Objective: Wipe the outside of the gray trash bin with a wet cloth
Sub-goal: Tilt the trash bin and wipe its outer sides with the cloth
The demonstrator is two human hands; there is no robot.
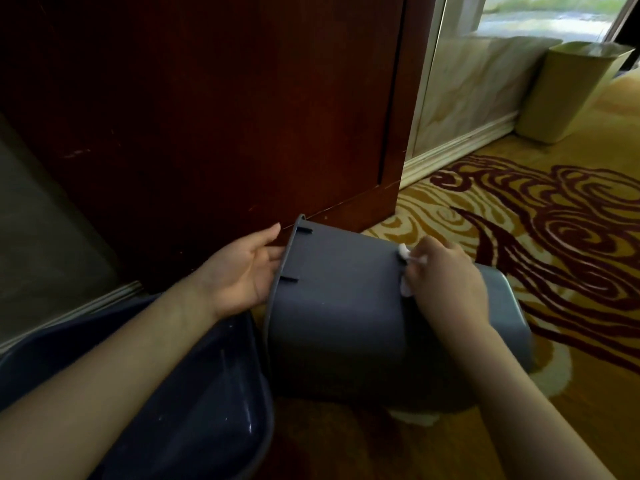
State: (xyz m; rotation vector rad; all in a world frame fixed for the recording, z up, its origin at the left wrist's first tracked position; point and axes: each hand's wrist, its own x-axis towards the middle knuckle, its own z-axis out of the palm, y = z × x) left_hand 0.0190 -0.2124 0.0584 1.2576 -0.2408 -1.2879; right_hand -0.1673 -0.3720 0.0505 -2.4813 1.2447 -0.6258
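– Both hands are on it? How do they sit?

– Yes. Left hand [242, 271] is spread, palm showing and thumb up, its fingers stretched fairly straight against the rim of the gray trash bin [339, 306]. The fingertips go out of sight behind that rim. Right hand [446, 282] is curled over a white cloth [403, 252] and presses it against the bin's outer wall.

– And how does the bin lie?

– On its side on the carpet [519, 209], between the two hands. The open mouth points toward the left hand, and the base sticks out past the right wrist. Two short dark ribs run just below the rim, close to the left fingers.

– How much of the cloth shows?

– Only small bits, peeking out above and below the right hand's fingers. The rest is bunched under the hand.

– What else is around?

– A dark blue tub [207, 393] sits under the left forearm, its edge just beside the bin's mouth. A dark red wooden panel [242, 116] stands beyond the left hand. The carpet is yellow with dark red swirls spreading beyond the right hand. Well past that hand, a pale green bin [575, 91] stands upright against a marbled wall with a white baseboard [460, 143].

– Any writing on anything?

– I can't make out any from this view.
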